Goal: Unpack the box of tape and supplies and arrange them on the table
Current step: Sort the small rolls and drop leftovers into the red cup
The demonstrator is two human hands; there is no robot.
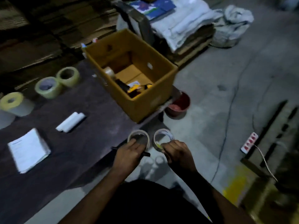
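An open cardboard box stands at the right end of the dark table, with a tape roll and yellow and black items inside. My left hand grips a thin tape ring and a black pen near the table's front corner. My right hand holds a second thin tape ring just off the table edge. Two wide tape rolls, a yellow-topped roll, white rolled sheets and a paper pad lie on the table.
A red bucket sits on the concrete floor under the table's end. A power strip with a cord lies on the floor at right. Stacked white sacks and cardboard stand behind the box.
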